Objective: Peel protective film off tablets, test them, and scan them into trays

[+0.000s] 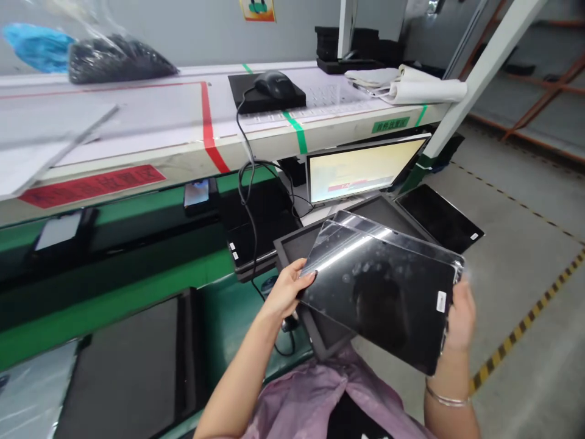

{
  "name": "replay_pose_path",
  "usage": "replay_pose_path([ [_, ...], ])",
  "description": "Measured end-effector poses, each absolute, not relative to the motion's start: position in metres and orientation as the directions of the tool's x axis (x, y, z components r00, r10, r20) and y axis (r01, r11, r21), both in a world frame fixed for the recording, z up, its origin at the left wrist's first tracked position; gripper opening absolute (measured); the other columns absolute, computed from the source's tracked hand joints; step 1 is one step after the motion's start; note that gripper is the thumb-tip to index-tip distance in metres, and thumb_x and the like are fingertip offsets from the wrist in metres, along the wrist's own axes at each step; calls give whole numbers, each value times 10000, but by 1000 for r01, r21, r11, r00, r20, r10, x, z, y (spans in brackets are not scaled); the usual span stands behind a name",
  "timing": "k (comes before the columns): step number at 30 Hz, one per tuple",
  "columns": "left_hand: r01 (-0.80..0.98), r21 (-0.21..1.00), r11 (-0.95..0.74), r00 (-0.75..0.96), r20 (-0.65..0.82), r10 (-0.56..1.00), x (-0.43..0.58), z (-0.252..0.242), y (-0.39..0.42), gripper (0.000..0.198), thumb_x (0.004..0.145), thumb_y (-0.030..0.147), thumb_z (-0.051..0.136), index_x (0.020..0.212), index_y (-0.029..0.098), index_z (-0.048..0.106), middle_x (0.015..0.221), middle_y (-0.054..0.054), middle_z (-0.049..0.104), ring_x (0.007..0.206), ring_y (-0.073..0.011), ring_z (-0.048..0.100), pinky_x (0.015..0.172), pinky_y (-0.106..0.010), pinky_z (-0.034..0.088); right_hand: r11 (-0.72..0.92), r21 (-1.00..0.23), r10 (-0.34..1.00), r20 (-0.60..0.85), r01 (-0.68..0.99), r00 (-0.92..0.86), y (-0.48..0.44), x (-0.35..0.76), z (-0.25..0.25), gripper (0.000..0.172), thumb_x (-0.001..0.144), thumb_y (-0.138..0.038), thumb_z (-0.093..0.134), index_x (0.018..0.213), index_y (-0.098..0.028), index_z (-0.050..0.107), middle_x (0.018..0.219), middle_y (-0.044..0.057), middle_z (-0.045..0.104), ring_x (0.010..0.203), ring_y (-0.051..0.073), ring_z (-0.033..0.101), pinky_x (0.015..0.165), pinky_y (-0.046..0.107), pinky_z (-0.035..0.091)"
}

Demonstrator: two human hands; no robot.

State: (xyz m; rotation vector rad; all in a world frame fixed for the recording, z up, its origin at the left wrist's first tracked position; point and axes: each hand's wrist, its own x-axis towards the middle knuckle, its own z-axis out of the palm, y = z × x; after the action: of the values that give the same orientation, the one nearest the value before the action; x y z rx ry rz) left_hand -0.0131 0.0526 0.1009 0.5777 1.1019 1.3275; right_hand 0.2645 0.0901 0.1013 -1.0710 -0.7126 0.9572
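Note:
Between my two hands I hold a black glossy screen panel (379, 292), tilted, with a small white label near its right edge. A clear plastic film shows along its far edge. My left hand (290, 286) pinches the panel's left corner, thumb on top. At the right edge, my right hand (460, 314) grips the panel, its fingers partly hidden and a little blurred. Directly beneath the panel lies a dark foam-like tray (297, 241). Another black panel (439, 216) with a white label rests beyond it to the right.
A lit monitor (365, 167) stands behind the tray, under a shelf (164, 131). On the shelf are a black mouse (275, 84) with a hanging cable and a rolled white cloth (425, 91). Another dark tray (132, 360) lies on the green bench at left.

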Motion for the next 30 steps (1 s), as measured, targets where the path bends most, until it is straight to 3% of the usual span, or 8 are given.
replay_pose_path([
  [4,-268,934,238,-75,-267,961,-42,105,79,531,538,460,836,922,125,686,736,-51,710,602,-150,639,570,-231,493,205,-954,889,88,-218,450,136,283,86,489,749,-411,671,1141,-120,638,1056,88,683,996,256,637,944,446,485],
  [10,-83,951,299,-26,-302,953,-93,110,124,435,508,367,795,858,121,715,736,-72,710,671,-186,650,623,-271,506,311,-948,788,219,-65,576,181,297,63,477,738,-391,563,1147,-146,554,1178,101,610,1108,268,584,1023,462,425],
  [14,132,939,319,21,-324,946,-101,98,158,333,535,316,723,798,112,719,723,-91,706,679,-232,645,635,-331,512,210,-977,819,196,35,540,189,294,38,486,781,-390,454,1211,-166,428,1218,129,575,1090,247,598,952,463,483],
  [18,389,896,213,-63,-205,977,-88,82,172,163,585,240,714,711,137,707,779,-87,709,847,-280,652,840,-387,487,80,-962,862,198,260,466,189,296,19,582,777,-377,424,1279,-93,355,1280,193,520,1166,264,556,1020,457,426],
  [22,552,829,91,-185,15,983,-62,75,153,72,664,168,687,735,158,692,1106,-142,675,1214,-331,508,1071,-455,329,-3,-835,920,213,550,329,187,297,21,859,679,-354,586,1373,43,272,1463,322,277,1390,405,255,1132,534,222],
  [24,582,810,71,-265,106,958,-52,70,127,134,731,170,648,857,187,690,1272,-116,602,1311,-286,419,1122,-441,264,13,-754,935,242,656,260,181,292,25,959,655,-302,610,1415,94,179,1524,343,43,1433,425,30,1148,560,115],
  [26,582,802,135,-411,147,900,-48,58,92,190,822,214,573,992,205,655,1292,-100,577,1297,-241,429,1121,-420,275,54,-695,933,290,717,212,173,285,29,963,677,-253,578,1437,111,112,1530,330,-70,1433,409,-72,1147,570,41],
  [30,397,800,450,-796,55,603,-42,6,17,288,925,214,325,1066,116,556,1061,-165,594,1077,-264,558,962,-471,418,162,-674,924,360,721,130,149,265,33,653,747,-234,503,1339,33,440,1485,289,295,1412,385,212,1138,570,143],
])
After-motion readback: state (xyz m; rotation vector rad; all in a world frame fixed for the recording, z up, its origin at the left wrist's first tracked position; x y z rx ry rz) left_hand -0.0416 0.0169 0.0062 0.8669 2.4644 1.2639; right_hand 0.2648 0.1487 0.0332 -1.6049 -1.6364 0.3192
